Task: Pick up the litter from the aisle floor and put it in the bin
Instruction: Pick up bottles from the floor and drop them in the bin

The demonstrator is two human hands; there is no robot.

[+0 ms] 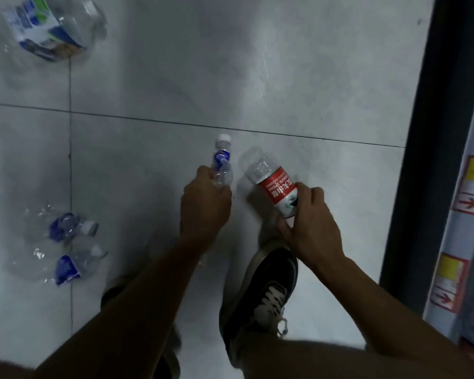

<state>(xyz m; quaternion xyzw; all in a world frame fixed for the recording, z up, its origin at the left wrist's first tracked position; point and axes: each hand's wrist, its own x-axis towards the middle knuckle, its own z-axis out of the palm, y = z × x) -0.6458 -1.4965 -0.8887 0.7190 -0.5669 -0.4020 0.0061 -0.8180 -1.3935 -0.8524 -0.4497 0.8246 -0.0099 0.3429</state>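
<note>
Bare grey floor point(257, 64) is lying open ahead. Two crushed blue-label bottles point(66, 242) are cluttering the left side, a larger crushed bottle point(49, 28) is sitting far left ahead, and a dark shelf base point(411, 160) is closing off the right.

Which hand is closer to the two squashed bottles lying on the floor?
Left. The left hand, gripping a blue-label bottle, is nearer the two squashed bottles lying off to its left. The right hand, gripping the red-label bottle, is farther off, beyond the left hand.
</note>
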